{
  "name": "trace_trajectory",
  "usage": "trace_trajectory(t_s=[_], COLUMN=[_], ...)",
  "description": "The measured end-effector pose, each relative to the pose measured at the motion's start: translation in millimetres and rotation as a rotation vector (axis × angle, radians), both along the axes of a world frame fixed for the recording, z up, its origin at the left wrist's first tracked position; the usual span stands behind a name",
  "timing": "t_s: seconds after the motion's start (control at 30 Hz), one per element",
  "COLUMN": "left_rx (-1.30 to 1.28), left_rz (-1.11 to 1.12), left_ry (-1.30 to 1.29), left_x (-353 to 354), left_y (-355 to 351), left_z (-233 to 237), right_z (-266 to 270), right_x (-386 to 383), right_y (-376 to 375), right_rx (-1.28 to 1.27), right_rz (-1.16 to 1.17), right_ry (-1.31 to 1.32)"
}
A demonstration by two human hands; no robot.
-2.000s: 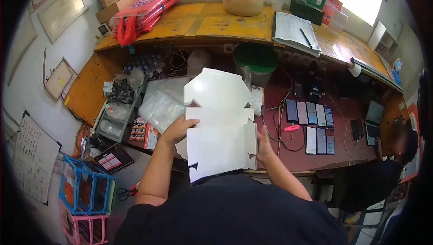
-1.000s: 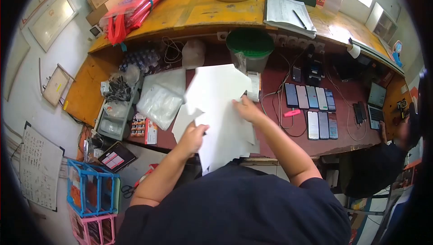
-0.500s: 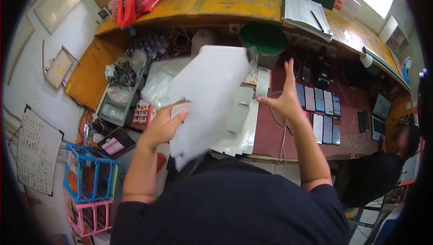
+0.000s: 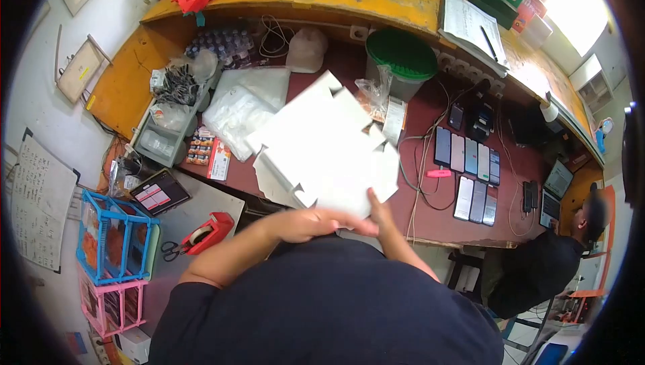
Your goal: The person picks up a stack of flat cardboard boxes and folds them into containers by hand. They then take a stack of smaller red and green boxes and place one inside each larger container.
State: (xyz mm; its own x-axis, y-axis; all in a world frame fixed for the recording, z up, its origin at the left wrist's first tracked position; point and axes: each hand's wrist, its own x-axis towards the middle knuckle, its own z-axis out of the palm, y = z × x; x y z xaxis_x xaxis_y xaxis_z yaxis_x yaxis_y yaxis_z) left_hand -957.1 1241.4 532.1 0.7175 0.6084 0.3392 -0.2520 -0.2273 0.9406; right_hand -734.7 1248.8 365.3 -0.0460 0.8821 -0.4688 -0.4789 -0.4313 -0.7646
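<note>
A white die-cut cardboard sheet (image 4: 329, 143) with notched edges lies unfolded in front of me, above the near edge of the dark red desk. My left hand (image 4: 316, 224) is at its near edge, fingers stretched sideways along the board. My right hand (image 4: 381, 216) grips the near right corner, thumb on top and the other fingers hidden beneath. More pale board (image 4: 270, 182) shows under its left side.
Several phones (image 4: 470, 156) lie right of the sheet, near a pink item (image 4: 439, 173) and cables. Plastic bags (image 4: 242, 113) and a grey tray (image 4: 158, 144) sit left. A green-lidded bucket (image 4: 401, 54) stands behind. A person (image 4: 547, 267) sits at far right.
The sheet has turned and come down flatter in front of me. My left hand has moved right along its near edge, and my raised, spread right hand has come down onto its corner.
</note>
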Motion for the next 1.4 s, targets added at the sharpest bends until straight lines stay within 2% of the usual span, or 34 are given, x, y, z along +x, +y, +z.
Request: trace_trajectory(t_s=[0.03, 0.07, 0.13, 0.17, 0.2, 0.27, 0.3, 0.33, 0.37, 0.4, 0.43, 0.5, 0.63, 0.7, 0.73, 0.8, 0.83, 0.9, 0.93, 0.97, 1.0, 1.07, 1.1, 1.13, 1.17, 1.23, 1.27, 1.3, 1.33, 1.4], left_rx=[-0.131, -0.259, -0.604, -0.554, -0.559, -0.563, -0.384, -0.380, -0.241, -0.102, -0.099, 0.042, 0.120, -0.079, -0.191, -0.381, -0.367, -0.626, -0.619, -0.694, -0.768, -0.738, -0.748, -0.756, -0.616, -0.606, -0.602, -0.521, -0.517, 0.225], left_rz=[-0.239, -0.480, -0.440, -0.331, -0.325, -0.145, -0.005, -0.001, -0.006, -0.010, -0.006, 0.257, 0.386, 0.125, 0.086, 0.203, 0.203, 0.357, 0.347, 0.424, 0.501, 0.487, 0.560, 0.630, 0.610, 0.569, 0.536, 0.574, 0.552, 0.613], left_ry=[0.180, 0.356, 0.502, 0.452, 0.448, 0.646, 0.596, 0.594, 0.609, 0.623, 0.622, 0.632, 0.673, 0.647, 0.597, 0.571, 0.576, 0.334, 0.336, 0.273, 0.209, 0.166, 0.025, -0.120, -0.222, -0.317, -0.402, -0.335, -0.327, 0.082], left_x=[11, 18, 10, 3, 2, 1, -1, -2, -2, -2, 0, 2, -15, -32, -42, -58, -68, -85, -89, -90, -90, -82, -73, -67, -65, -65, -65, -60, -55, -51], left_y=[-13, -22, -30, -35, -39, -40, -44, -40, -37, -34, -31, -25, -7, -8, -10, -16, -13, -6, 2, 11, 21, 45, 54, 63, 73, 81, 83, 80, 82, 77], left_z=[-34, -62, -102, -144, -147, -147, -154, -163, -164, -167, -173, -187, -184, -172, -174, -155, -155, -154, -152, -144, -137, -126, -116, -106, -99, -87, -78, -58, -57, -61], right_z=[-33, -58, -83, -74, -61, -36, -30, -25, -19, -8, 3, 1, -22, -41, -49, -60, -64, -68, -68, -67, -53, -6, 27, 59, 86, 129, 148, 165, 183, 192], right_x=[-5, -4, 8, 20, 26, 36, 42, 48, 50, 44, 35, 16, -33, -48, -52, -55, -53, -46, -49, -54, -63, -87, -100, -109, -116, -124, -127, -129, -140, -138], right_y=[-9, -16, -17, -14, -10, 3, 16, 28, 39, 51, 64, 106, 156, 157, 155, 151, 152, 151, 151, 149, 143, 123, 109, 96, 85, 73, 72, 72, 78, 93], right_rx=[-0.084, -0.106, -0.322, -0.312, -0.316, -0.415, -0.361, -0.124, 0.122, 0.229, 0.333, 0.499, 0.380, 0.304, 0.311, 0.506, 0.511, 0.957, 0.950, 1.017, 1.077, 1.172, 1.243, 1.314, 1.334, 1.355, 1.171, 0.986, 0.993, 1.146], right_rz=[-0.005, 0.093, 0.339, 0.499, 0.508, 0.902, 0.972, 0.936, 0.883, 0.735, 0.585, 0.591, 0.540, 0.411, 0.399, 0.234, 0.219, 0.258, 0.246, 0.290, 0.329, 0.271, 0.201, 0.226, 0.282, 0.324, 0.223, 0.121, -0.083, -0.107], right_ry=[0.245, 0.137, -0.097, -0.130, -0.131, -0.743, -0.945, -1.194, -1.428, -1.407, -1.379, -1.449, -1.560, -1.686, -1.681, -1.683, -1.680, -1.747, -1.753, -1.579, -1.403, -1.264, -1.194, -1.135, -1.074, -1.028, -0.841, -0.652, -0.700, -0.868])
